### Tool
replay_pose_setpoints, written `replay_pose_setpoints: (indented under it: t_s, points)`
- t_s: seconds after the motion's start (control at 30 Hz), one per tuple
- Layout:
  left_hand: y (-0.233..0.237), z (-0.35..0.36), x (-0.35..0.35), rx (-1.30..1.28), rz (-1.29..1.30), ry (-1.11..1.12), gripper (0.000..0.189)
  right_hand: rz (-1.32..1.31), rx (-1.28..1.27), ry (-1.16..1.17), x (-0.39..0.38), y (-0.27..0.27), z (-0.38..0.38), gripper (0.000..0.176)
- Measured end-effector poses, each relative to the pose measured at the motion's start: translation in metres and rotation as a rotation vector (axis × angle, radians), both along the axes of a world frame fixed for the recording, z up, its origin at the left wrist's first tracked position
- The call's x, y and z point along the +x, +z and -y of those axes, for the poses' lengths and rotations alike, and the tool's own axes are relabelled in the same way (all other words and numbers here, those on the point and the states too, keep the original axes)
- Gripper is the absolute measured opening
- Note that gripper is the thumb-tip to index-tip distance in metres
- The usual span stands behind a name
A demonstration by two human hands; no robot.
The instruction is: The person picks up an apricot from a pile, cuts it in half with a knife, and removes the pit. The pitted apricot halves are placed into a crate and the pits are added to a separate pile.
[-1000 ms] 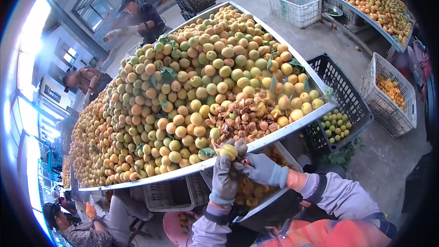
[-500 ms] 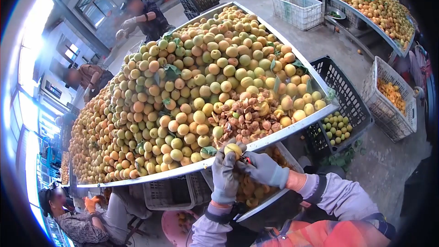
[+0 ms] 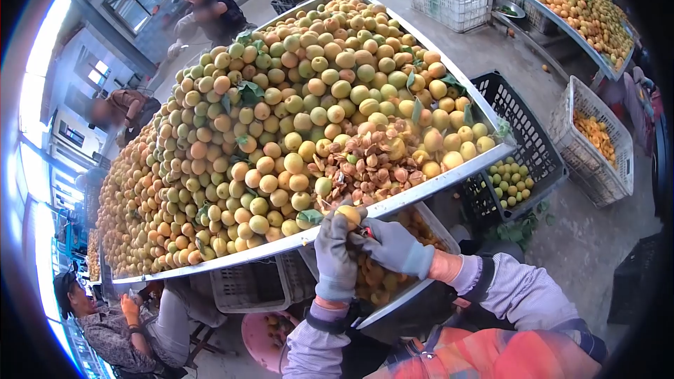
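Note:
My left hand [image 3: 335, 258], in a grey glove, grips a yellow apricot [image 3: 349, 215] at the near rim of a metal-edged table [image 3: 407, 202]. My gloved right hand [image 3: 399, 245] is closed around a small red-handled tool [image 3: 367, 232] beside the fruit; its working end is mostly hidden. Just beyond my hands lies a heap of brown apricot pits [image 3: 375, 172]. A large mound of whole apricots [image 3: 281, 123] with some green leaves covers the table. Beneath my hands, under the rim, stands a crate holding split apricots [image 3: 379, 282].
A black crate [image 3: 526, 126] with green fruit stands right of the table, and a white crate [image 3: 597, 172] with orange halves beyond it. A pink basin [image 3: 261, 340] and a grey crate [image 3: 249, 295] sit below. A person [image 3: 133, 330] sits at left; others work across the table.
My view has shifted slightly, so the table appears higher and further left. Both hands stay together at the rim, with the apricot still in the left and the red-handled tool in the right.

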State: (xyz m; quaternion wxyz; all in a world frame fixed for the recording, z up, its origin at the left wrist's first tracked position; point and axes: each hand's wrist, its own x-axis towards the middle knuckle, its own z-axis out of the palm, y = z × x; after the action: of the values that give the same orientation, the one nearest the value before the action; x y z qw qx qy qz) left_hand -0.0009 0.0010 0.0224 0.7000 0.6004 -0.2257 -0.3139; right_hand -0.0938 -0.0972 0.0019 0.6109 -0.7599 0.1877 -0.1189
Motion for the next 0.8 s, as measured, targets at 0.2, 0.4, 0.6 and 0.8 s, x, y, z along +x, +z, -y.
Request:
replay_pose_setpoints:
  t_s: [0.2, 0.4, 0.6, 0.8]
  points:
    - [0.006, 0.006, -0.005, 0.014, 0.026, -0.014, 0.04, -0.012, -0.047, 0.003, 0.003, -0.007, 0.0, 0.027]
    - [0.003, 0.002, 0.002, 0.108, 0.177, 0.005, 0.041, 0.152, 0.309, 0.072, 0.007, -0.011, -0.006, 0.037]
    - [0.01, 0.002, -0.001, 0.016, -0.095, -0.031, 0.047, -0.139, 0.714, 0.189, -0.004, 0.03, 0.002, 0.038]
    - [0.011, 0.004, 0.004, -0.095, -0.014, -0.104, 0.049, 0.277, 0.05, 0.0, 0.002, 0.017, -0.004, 0.032]
